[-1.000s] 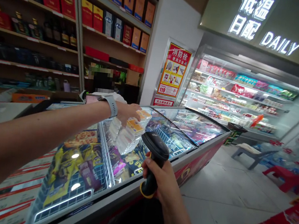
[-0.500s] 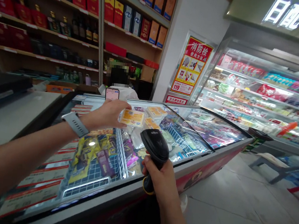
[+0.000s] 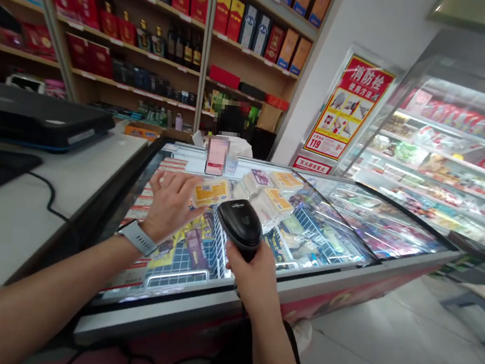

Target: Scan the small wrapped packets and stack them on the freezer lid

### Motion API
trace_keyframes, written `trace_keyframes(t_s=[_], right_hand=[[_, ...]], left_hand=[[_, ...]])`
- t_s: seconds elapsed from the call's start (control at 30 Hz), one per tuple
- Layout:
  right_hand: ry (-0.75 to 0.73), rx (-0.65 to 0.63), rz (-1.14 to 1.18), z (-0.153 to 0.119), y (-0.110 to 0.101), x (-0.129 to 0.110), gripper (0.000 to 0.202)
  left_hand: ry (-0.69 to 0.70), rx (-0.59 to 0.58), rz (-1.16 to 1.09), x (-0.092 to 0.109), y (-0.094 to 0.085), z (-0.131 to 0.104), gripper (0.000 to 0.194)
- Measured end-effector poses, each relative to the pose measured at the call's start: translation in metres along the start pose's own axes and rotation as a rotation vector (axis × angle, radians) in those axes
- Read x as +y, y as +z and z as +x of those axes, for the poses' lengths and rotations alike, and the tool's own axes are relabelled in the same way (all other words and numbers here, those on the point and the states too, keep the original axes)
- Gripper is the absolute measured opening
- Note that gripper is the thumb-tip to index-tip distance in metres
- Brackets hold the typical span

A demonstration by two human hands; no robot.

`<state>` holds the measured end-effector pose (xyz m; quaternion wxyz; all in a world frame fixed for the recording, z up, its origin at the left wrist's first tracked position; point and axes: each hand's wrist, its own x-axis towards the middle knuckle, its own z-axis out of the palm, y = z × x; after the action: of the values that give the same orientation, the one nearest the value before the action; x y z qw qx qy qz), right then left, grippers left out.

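My left hand point(image 3: 169, 206), with a grey watch strap point(image 3: 138, 237) on its wrist, has its thumb and forefinger at the near end of a clear pack with a yellow label point(image 3: 210, 193), over the freezer glass. Its other fingers are raised and apart. My right hand point(image 3: 254, 271) is wrapped round the handle of a black barcode scanner point(image 3: 240, 222). The scanner's head is just right of the pack and tilts towards it. More packs with yellow and purple labels point(image 3: 278, 200) are stacked on the glass beyond the scanner.
The chest freezer point(image 3: 329, 268) holds wire baskets of wrapped goods. Across it, a person in white point(image 3: 244, 147) is behind an upright phone point(image 3: 217, 157). A counter point(image 3: 114, 158) with a black device point(image 3: 40, 115) and cable stands left. A grey stool point(image 3: 478, 305) is right.
The view has turned left, so the scene shifts right. My left hand's fingers are more spread at the pack. The scanner's head is nearer the pack, and the stacked packs show more fully.
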<state>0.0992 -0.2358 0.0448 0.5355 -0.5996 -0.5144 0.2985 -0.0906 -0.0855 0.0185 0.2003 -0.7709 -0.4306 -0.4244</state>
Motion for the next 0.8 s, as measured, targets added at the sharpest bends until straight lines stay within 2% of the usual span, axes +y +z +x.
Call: trace_keyframes(t_s=[0.3,0.47,0.8], right_hand=[[0.031,-0.045,-0.004,-0.002,0.016,-0.002,0.035],[0.03,-0.049,-0.033,-0.002,0.018,-0.002,0.035],[0.016,-0.043,-0.057,0.0,0.02,-0.005,0.036]], left_hand=[[0.041,0.003,0.025,0.004,-0.005,-0.005,0.045],[0.022,0.004,0.0,0.002,-0.005,-0.004,0.044],[0.073,0.034,0.041,0.002,-0.009,-0.003,0.045]])
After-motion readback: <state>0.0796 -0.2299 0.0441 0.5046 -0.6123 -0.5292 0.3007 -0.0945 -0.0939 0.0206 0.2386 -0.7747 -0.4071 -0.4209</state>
